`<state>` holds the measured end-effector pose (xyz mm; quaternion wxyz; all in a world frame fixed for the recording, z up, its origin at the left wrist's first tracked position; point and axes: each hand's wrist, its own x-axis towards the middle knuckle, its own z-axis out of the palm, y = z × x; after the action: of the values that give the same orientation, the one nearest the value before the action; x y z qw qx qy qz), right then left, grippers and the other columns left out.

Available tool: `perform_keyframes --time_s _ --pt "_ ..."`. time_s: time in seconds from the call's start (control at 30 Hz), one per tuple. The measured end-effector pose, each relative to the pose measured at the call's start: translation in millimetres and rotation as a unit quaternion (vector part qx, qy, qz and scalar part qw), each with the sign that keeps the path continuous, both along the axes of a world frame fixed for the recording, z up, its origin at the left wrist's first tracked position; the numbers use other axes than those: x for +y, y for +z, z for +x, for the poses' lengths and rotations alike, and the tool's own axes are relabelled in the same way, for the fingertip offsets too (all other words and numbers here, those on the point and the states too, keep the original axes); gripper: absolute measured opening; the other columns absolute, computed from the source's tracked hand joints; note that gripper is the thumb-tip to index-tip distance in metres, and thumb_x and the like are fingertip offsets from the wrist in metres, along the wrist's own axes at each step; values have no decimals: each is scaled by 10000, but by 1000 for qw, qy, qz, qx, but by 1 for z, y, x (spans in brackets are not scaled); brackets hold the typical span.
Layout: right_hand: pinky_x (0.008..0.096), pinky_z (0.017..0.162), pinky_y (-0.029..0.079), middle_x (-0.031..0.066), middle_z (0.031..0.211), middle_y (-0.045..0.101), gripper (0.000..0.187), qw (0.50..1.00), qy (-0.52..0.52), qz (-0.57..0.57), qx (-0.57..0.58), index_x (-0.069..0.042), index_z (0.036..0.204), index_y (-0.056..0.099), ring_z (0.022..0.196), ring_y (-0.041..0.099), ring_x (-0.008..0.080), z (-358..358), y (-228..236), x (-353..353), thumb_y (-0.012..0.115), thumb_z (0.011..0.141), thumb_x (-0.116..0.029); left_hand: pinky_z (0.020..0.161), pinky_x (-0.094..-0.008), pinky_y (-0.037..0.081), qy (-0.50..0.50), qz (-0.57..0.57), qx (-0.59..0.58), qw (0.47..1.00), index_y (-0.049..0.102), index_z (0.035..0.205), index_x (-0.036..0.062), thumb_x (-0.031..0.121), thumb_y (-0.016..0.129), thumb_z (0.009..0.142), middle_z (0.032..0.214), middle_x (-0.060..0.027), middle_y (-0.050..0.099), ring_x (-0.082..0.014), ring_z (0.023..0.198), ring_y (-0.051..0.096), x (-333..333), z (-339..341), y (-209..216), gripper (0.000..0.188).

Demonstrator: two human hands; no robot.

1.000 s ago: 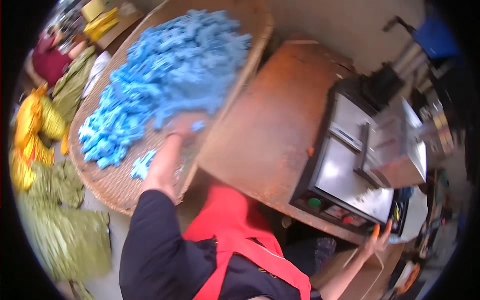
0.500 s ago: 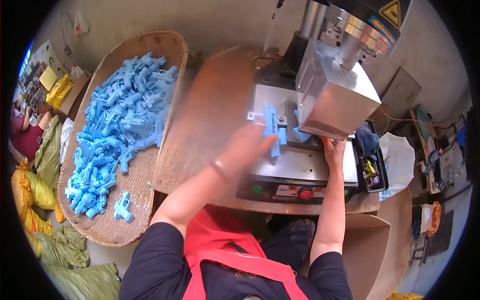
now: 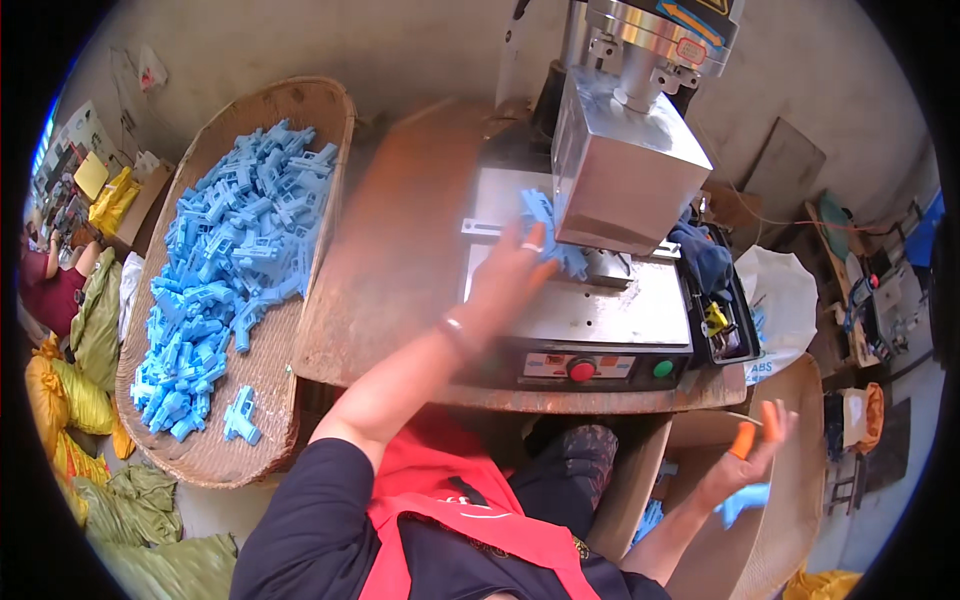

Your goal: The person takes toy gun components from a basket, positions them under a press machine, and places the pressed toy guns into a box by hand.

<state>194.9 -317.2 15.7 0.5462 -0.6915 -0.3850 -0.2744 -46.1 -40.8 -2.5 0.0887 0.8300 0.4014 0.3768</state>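
My left hand (image 3: 503,280), blurred by motion, closes on a light blue plastic toy pistol (image 3: 540,208) at the press's metal bed (image 3: 610,318). The block-shaped metal press head (image 3: 630,165) hangs just right of that toy pistol. My right hand (image 3: 748,458), with orange covers on its fingers, is over the cardboard box (image 3: 700,432) at the lower right, its fingers apart. Another light blue toy pistol (image 3: 742,502) shows just below this hand, seemingly loose in the air. More blue pieces (image 3: 650,520) lie inside the box.
A long woven basket (image 3: 275,435) heaped with blue toy pistols (image 3: 235,235) stands on the left. The press's front panel carries a red button (image 3: 580,370) and a green one (image 3: 662,369). A black tray (image 3: 735,345) and white bag (image 3: 780,300) sit right of it.
My right hand has gone from under the press head to above the box, and a toy pistol has left its fingers. My left hand has brought its toy pistol closer to the press head.
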Motion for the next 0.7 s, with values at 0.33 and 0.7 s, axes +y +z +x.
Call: perform_keyframes --time_s 0.33,0.7 --pt "355 1061 325 156 1267 549 409 953 166 -156 201 30 1268 515 1221 478 274 33 -100 68 626 889 -76 871 -497 438 49 47 -9 998 670 945 95 263 658 813 1061 -109 636 -342 1052 564 38 60 -24 214" --pt "318 1085 295 173 1423 428 683 913 190 -234 273 65 1406 368 1285 409 235 108 -178 87 671 888 -261 1090 -479 320 -210 -16 77 974 379 1417 104 307 687 825 1462 -221 324 -446 1343 296 -35 -123 -52 697"
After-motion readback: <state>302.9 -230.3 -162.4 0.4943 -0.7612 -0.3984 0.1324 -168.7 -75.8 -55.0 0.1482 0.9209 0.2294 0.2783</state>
